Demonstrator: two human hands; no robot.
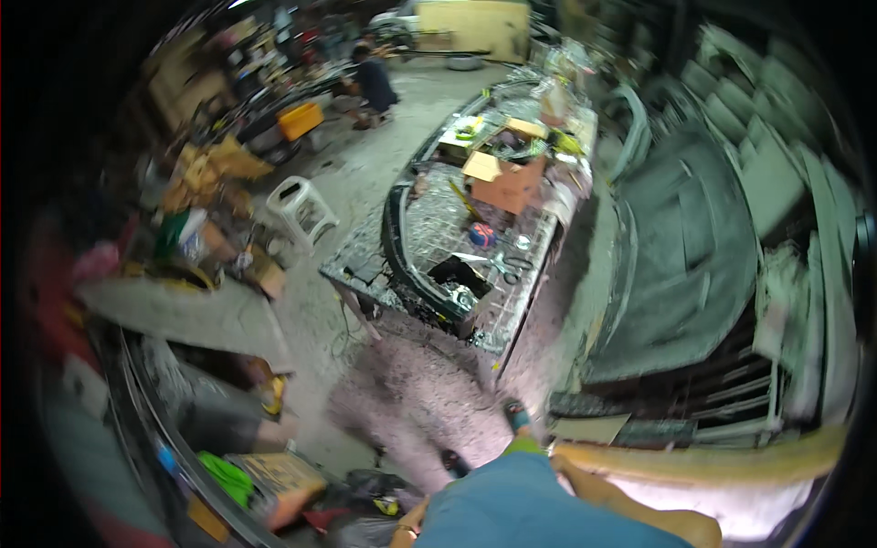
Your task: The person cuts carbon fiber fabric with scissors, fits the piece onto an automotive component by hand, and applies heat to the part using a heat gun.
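My left hand (410, 524) hangs low beside my blue shirt, mostly hidden, with a band at its wrist. My right hand (566, 468) hangs at my other side, small and blurred; its fingers do not show clearly. Neither hand visibly touches anything on the worktable (505, 333) ahead of me. On that table lies a long, curved black frame (395, 219). Inside its curve are scissors (512, 267), a red and blue round object (481, 235) and an open brown cardboard box (508, 188).
A dark car hood (681, 256) leans among stacked panels at right. To the left stand a white plastic stool (301, 208), an orange crate (301, 120) and cluttered scraps. Black plastic bags (365, 498) lie near my left side. Another person (373, 82) crouches farther back.
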